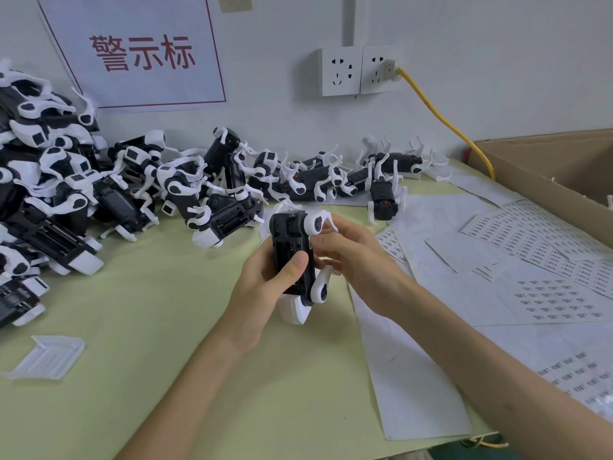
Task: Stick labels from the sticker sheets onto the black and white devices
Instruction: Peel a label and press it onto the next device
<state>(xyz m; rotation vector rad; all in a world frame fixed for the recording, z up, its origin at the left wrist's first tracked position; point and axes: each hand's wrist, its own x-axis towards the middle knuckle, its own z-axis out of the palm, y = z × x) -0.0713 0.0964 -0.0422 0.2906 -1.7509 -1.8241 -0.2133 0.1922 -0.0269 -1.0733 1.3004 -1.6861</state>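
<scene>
A black and white device (292,247) is held upright above the middle of the green table, its open black underside toward me and its white end (295,310) pointing down. My left hand (265,287) grips its body from the left, thumb across the front. My right hand (351,257) holds its right side, fingers curled by the white legs. Sticker sheets (557,300) with rows of small labels lie on the table to the right. Whether a label sits on my fingertips is hidden.
Many black and white devices are heaped at the left (49,180) and in a row along the wall (298,174). A white plastic cover (46,356) lies at the front left. A cardboard box (547,167) stands at the right. A yellow cable (441,117) hangs from the wall socket (358,71).
</scene>
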